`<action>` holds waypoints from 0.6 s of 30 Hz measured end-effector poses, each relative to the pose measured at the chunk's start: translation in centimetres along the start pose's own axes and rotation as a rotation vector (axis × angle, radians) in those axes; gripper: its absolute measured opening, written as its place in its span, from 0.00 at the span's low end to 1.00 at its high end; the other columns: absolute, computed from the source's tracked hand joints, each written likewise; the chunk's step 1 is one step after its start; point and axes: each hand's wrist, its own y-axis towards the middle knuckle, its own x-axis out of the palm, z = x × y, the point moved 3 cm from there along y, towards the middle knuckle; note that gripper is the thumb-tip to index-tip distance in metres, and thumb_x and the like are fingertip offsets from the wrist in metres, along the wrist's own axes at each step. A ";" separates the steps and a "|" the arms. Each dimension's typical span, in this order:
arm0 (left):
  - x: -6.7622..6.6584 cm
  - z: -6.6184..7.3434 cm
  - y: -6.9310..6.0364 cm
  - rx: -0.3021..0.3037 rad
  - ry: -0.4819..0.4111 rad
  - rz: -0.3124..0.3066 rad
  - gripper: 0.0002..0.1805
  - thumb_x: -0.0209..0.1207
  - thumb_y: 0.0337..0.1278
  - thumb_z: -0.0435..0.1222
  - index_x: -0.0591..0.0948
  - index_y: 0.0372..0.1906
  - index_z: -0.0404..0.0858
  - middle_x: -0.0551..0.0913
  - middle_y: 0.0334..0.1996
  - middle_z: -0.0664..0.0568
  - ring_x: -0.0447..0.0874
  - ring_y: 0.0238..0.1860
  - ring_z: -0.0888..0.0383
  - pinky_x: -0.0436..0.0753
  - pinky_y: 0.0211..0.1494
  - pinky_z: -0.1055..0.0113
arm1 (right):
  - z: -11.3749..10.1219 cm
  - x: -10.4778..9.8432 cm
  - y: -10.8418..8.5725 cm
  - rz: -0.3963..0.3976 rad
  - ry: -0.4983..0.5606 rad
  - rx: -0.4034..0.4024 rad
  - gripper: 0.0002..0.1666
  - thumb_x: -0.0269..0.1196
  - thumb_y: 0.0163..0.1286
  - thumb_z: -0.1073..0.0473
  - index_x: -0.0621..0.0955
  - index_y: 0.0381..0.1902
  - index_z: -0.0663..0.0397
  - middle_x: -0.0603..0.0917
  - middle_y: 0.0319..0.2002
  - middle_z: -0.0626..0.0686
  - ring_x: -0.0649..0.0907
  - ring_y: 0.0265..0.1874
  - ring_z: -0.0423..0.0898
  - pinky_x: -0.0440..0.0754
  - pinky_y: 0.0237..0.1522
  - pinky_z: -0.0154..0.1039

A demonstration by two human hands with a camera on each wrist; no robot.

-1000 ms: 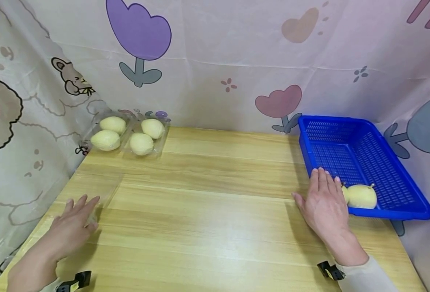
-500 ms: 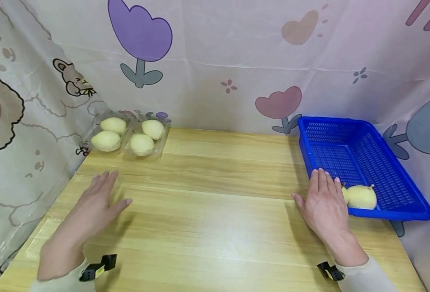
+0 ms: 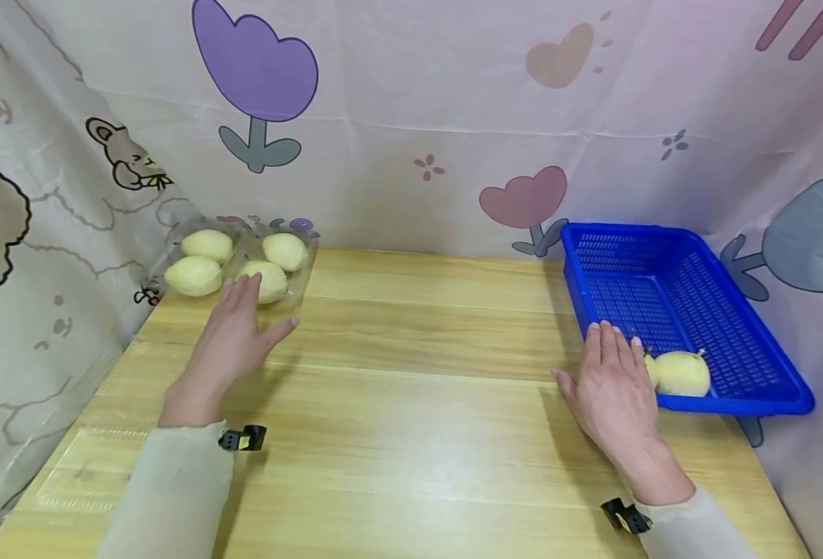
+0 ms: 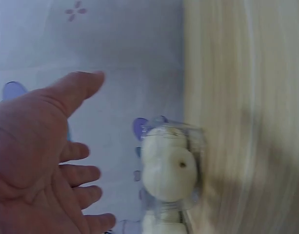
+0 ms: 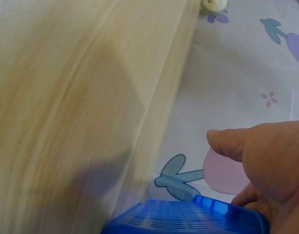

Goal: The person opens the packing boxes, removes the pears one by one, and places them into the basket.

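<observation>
1. L hand [image 3: 226, 338] — fingers loose, thumb spread, nothing held; nr pears [image 3: 285, 251] in clear pack [image 3: 300, 286].
2. R hand [image 3: 617, 388] — fingers straight, no visible hold; by basket [image 3: 768, 404], contact unclear.
3. Pack prob. flimsy: cup low, keep lvl.

- Left hand [image 4: 42, 161], palm in sight, thumb stretched out, fingers loosely bent, holding nothing.
- Two pale fruits [image 4: 169, 175] in a clear plastic container [image 4: 200, 146], the nearer one with a dark spot.
- More pale fruit [image 4: 161, 227] at the bottom edge, cut off.
- Wood-grained table [image 4: 271, 63].
- Pale cloth [image 4: 129, 44] printed with flowers.
</observation>
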 end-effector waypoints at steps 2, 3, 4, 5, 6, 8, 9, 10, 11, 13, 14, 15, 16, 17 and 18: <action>0.2 -0.3 0.9 -0.003 0.009 0.015 0.58 0.57 0.74 0.60 0.42 0.84 0.28 0.37 0.83 0.26 0.31 0.84 0.28 0.40 0.84 0.31 | 0.0 0.0 0.0 0.004 -0.002 0.000 0.52 0.72 0.67 0.46 0.66 0.72 0.82 0.71 0.69 0.80 0.71 0.71 0.74 0.61 0.78 0.69; 0.3 -0.4 1.4 -0.003 0.017 0.017 0.58 0.57 0.74 0.61 0.42 0.84 0.27 0.37 0.83 0.26 0.31 0.84 0.28 0.39 0.84 0.31 | 0.0 0.0 0.0 0.004 -0.004 0.001 0.52 0.72 0.67 0.47 0.67 0.72 0.82 0.71 0.69 0.80 0.72 0.71 0.74 0.61 0.78 0.69; 0.4 -0.6 1.8 -0.001 0.028 0.021 0.58 0.58 0.73 0.61 0.43 0.84 0.26 0.38 0.83 0.25 0.32 0.83 0.27 0.39 0.83 0.31 | 0.0 0.0 0.0 0.003 -0.006 0.000 0.52 0.72 0.67 0.47 0.67 0.72 0.82 0.71 0.69 0.81 0.72 0.71 0.74 0.61 0.78 0.70; 0.5 -0.7 2.3 0.003 0.039 0.022 0.58 0.58 0.73 0.61 0.44 0.83 0.25 0.39 0.83 0.24 0.33 0.83 0.26 0.40 0.83 0.30 | 0.0 0.0 0.1 0.003 -0.006 0.001 0.52 0.72 0.67 0.47 0.67 0.72 0.82 0.71 0.69 0.81 0.71 0.71 0.74 0.61 0.78 0.70; 0.6 -0.9 2.7 0.007 0.054 0.023 0.59 0.58 0.73 0.61 0.45 0.83 0.24 0.40 0.82 0.23 0.34 0.83 0.24 0.40 0.82 0.28 | 0.0 0.0 0.0 0.002 -0.008 0.001 0.52 0.72 0.67 0.47 0.67 0.72 0.82 0.71 0.69 0.81 0.72 0.71 0.74 0.61 0.78 0.70; 0.8 -1.2 3.4 0.010 0.084 0.014 0.60 0.58 0.72 0.63 0.46 0.82 0.22 0.42 0.81 0.21 0.35 0.82 0.23 0.42 0.81 0.26 | 0.0 0.0 0.0 0.000 -0.009 0.001 0.52 0.72 0.67 0.47 0.66 0.72 0.82 0.71 0.69 0.81 0.71 0.71 0.74 0.61 0.78 0.70; 0.9 -1.4 3.7 0.008 0.099 0.002 0.60 0.58 0.71 0.64 0.46 0.82 0.22 0.42 0.81 0.21 0.35 0.82 0.23 0.42 0.80 0.25 | 0.0 0.0 0.0 0.001 -0.009 0.001 0.52 0.72 0.67 0.47 0.67 0.72 0.82 0.71 0.69 0.81 0.71 0.71 0.74 0.61 0.78 0.70; 1.1 -1.6 4.1 0.007 0.113 -0.008 0.61 0.57 0.71 0.65 0.46 0.82 0.22 0.42 0.81 0.20 0.35 0.82 0.22 0.42 0.80 0.24 | 0.0 0.0 0.0 0.001 -0.009 0.001 0.52 0.72 0.67 0.47 0.67 0.72 0.82 0.71 0.69 0.81 0.71 0.71 0.74 0.61 0.78 0.70; 1.2 -1.8 4.3 0.004 0.122 -0.021 0.61 0.57 0.71 0.66 0.46 0.82 0.22 0.42 0.81 0.20 0.35 0.82 0.22 0.42 0.79 0.23 | 0.0 0.1 0.0 0.002 -0.009 0.000 0.52 0.72 0.67 0.47 0.67 0.72 0.82 0.71 0.69 0.81 0.72 0.71 0.74 0.61 0.78 0.70; 1.5 -2.1 4.8 -0.008 0.134 -0.052 0.63 0.55 0.70 0.67 0.43 0.83 0.23 0.40 0.81 0.21 0.33 0.82 0.22 0.41 0.79 0.22 | 0.0 0.1 0.0 0.005 -0.012 -0.001 0.52 0.72 0.66 0.47 0.67 0.72 0.82 0.72 0.69 0.81 0.72 0.71 0.74 0.62 0.77 0.70; 1.7 -2.2 5.0 -0.016 0.138 -0.068 0.64 0.55 0.69 0.68 0.42 0.83 0.23 0.39 0.81 0.21 0.32 0.82 0.23 0.40 0.79 0.22 | 0.0 0.1 0.0 0.006 -0.013 -0.002 0.52 0.72 0.66 0.47 0.67 0.72 0.82 0.72 0.69 0.80 0.72 0.71 0.74 0.62 0.77 0.70; 1.8 -2.3 5.2 -0.023 0.141 -0.084 0.65 0.54 0.69 0.69 0.41 0.83 0.24 0.37 0.82 0.21 0.30 0.82 0.23 0.39 0.79 0.22 | 0.0 0.1 0.0 0.005 -0.013 -0.003 0.52 0.72 0.66 0.47 0.67 0.72 0.82 0.72 0.69 0.80 0.72 0.71 0.74 0.62 0.78 0.70; 2.0 -2.3 5.3 -0.029 0.145 -0.098 0.66 0.53 0.69 0.70 0.39 0.83 0.24 0.35 0.82 0.22 0.30 0.82 0.23 0.37 0.79 0.22 | 0.0 0.1 0.0 0.005 -0.016 -0.004 0.52 0.72 0.66 0.47 0.67 0.72 0.82 0.72 0.69 0.80 0.72 0.71 0.74 0.62 0.78 0.70; 2.1 -2.4 5.4 -0.035 0.148 -0.113 0.66 0.52 0.68 0.71 0.38 0.83 0.24 0.34 0.82 0.22 0.28 0.82 0.23 0.36 0.79 0.22 | 0.0 0.1 0.0 0.005 -0.017 -0.005 0.52 0.72 0.66 0.47 0.67 0.72 0.82 0.72 0.69 0.80 0.72 0.71 0.74 0.61 0.78 0.69; 2.2 -2.4 5.5 -0.038 0.153 -0.124 0.66 0.52 0.68 0.71 0.37 0.83 0.25 0.33 0.82 0.22 0.28 0.82 0.23 0.36 0.78 0.22 | 0.0 0.1 0.0 0.003 -0.019 -0.005 0.52 0.72 0.66 0.47 0.67 0.72 0.82 0.71 0.69 0.80 0.72 0.71 0.74 0.61 0.78 0.69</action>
